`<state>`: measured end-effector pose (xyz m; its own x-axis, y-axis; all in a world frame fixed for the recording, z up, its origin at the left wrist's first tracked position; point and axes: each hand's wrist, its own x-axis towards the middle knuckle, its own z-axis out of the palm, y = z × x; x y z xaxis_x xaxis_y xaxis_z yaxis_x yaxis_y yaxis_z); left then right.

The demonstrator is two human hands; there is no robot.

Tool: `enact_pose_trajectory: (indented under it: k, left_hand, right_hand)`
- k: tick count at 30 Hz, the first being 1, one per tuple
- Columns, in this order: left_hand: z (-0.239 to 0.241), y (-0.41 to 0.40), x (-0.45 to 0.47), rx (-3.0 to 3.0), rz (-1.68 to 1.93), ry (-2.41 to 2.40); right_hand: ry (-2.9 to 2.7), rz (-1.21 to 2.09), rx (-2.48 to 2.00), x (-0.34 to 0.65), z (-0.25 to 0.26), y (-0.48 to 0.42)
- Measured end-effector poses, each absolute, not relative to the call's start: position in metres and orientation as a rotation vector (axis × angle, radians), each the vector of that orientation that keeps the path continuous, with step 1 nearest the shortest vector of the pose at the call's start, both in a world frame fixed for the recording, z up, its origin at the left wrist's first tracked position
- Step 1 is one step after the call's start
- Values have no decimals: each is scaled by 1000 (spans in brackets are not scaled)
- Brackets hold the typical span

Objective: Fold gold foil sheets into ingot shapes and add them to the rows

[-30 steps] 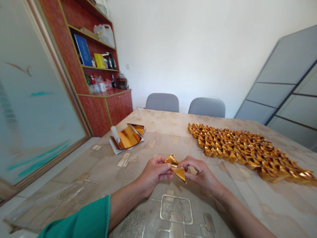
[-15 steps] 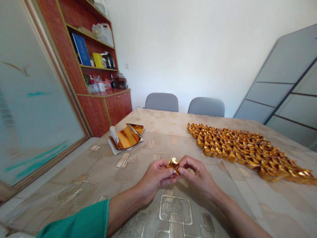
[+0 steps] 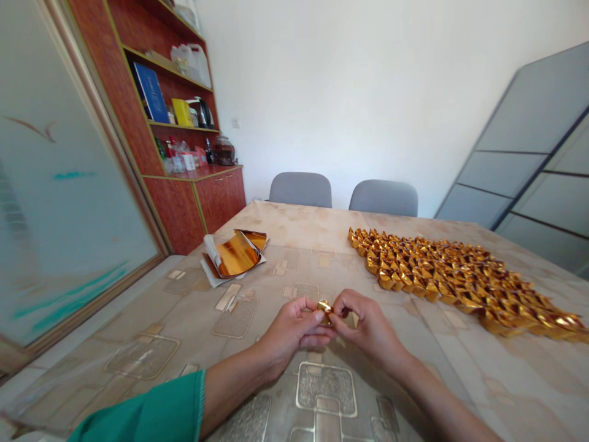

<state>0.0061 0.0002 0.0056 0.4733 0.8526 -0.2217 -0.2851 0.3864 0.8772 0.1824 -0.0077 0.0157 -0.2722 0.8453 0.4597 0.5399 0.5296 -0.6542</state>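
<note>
Between my two hands, just above the table, is a small folded piece of gold foil paper [image 3: 324,308]. My left hand [image 3: 294,325] pinches its left side, thumb on top and fingers beneath. The thumb and forefinger of my right hand [image 3: 365,322] close on its right side. Fingertips cover much of the folded shape. To the right, many gold foil paper ingots [image 3: 427,270] stand packed in rows. At the left lies a loose stack of gold foil sheets [image 3: 237,255] with white paper backing.
A patterned cover lies over the table [image 3: 257,374]. Two grey chairs [image 3: 300,189] [image 3: 384,196] stand at its far side. A red-brown cabinet [image 3: 172,209] with shelves of household things is at the left, beside a frosted glass door [image 3: 69,184]. Grey panels [image 3: 515,141] lean at the right.
The gold foil piece looks flatter and lower between my fingers, its upright point no longer showing. My hands have shifted only slightly.
</note>
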Motion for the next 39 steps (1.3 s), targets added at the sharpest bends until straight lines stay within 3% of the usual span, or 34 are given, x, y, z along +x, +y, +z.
enact_pose_trajectory:
  k: [13, 21, 39]
  left_hand:
    - [6, 0, 5, 986, 913, 718]
    - [6, 3, 3, 992, 947, 687]
    - [2, 4, 7, 1068, 942, 729]
  right_hand:
    - [-1822, 782, -1047, 183, 20, -14]
    - [-1937, 789, -864, 189, 26, -13]
    - [-1723, 739, -1175, 187, 5, -4]
